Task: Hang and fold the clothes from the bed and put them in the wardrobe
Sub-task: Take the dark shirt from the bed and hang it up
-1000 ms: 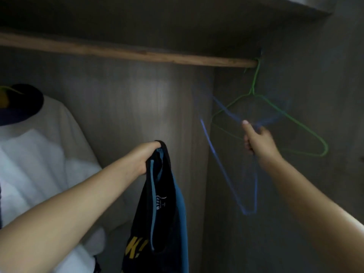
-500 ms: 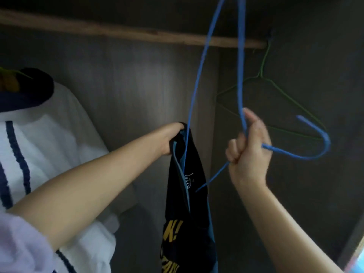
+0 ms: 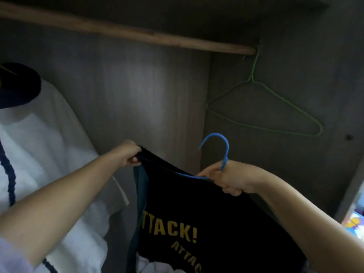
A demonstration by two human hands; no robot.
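Observation:
A black shirt with yellow "ATTACK!" lettering and a teal side panel hangs between my hands inside the wardrobe. My left hand grips its upper left edge. My right hand holds the blue hanger at its neck together with the shirt's top; the hook points up and one blue arm runs left under the fabric. The wooden rail crosses above, well over the hook.
An empty green wire hanger hangs at the rail's right end against the wardrobe side wall. A white garment with dark stripes and a dark collar hangs at the left. A bright patch shows outside the wardrobe at the lower right.
My right hand brought the blue hanger down from above the rail, turned its hook upward and slid it into the shirt. The shirt now spreads wide between both hands.

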